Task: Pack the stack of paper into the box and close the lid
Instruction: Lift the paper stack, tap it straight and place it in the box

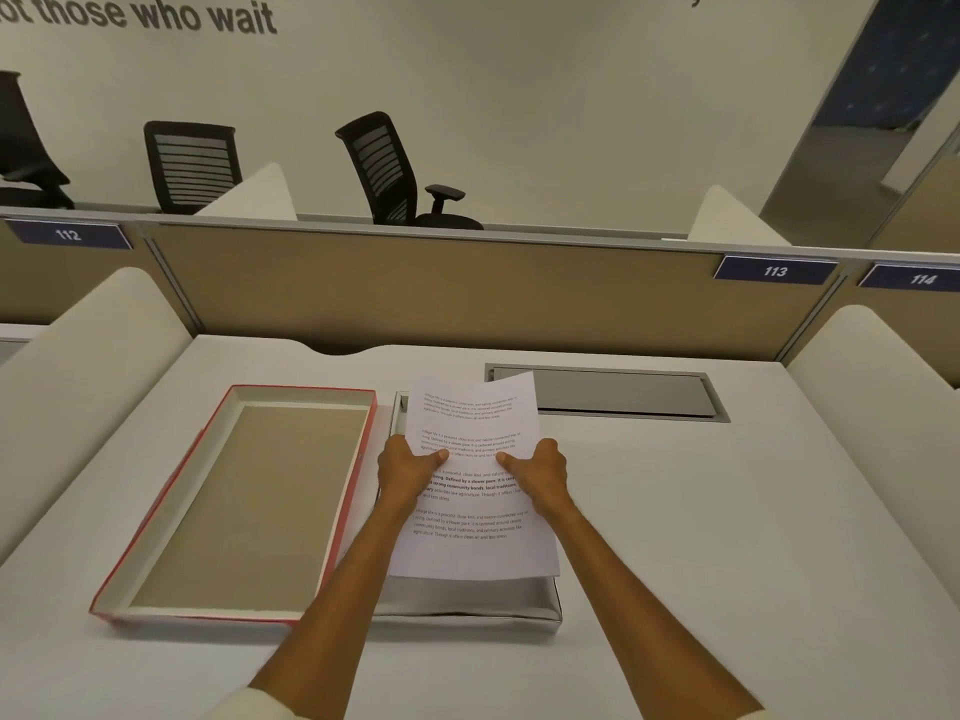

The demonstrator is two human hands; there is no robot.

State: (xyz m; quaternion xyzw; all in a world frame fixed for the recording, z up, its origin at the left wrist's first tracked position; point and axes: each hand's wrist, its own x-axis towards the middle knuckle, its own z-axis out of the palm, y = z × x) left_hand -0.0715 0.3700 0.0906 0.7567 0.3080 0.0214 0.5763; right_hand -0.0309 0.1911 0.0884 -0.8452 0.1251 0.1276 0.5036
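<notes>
We pinch the stack of paper [470, 491] with left hand [408, 472] at nine o'clock and right hand [540, 475] at three, level above the box [540, 610] to drop squarely; the lid [130, 563] lies open-side-up at nine o'clock.

Wall lettering [140, 15]: "those who wait". Partition plates: 112 [68, 234], 113 [775, 271], 114 [922, 279]. Paper [470, 491]: "Village life".

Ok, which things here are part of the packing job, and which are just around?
Job:
paper, held in both hands, left and right, over the box
box, silver-walled, under the paper
lid, red-edged, lying inside-up left of the box

Just around:
grey desk hatch
chairs behind the partition
number plates 112, 113, 114
</notes>
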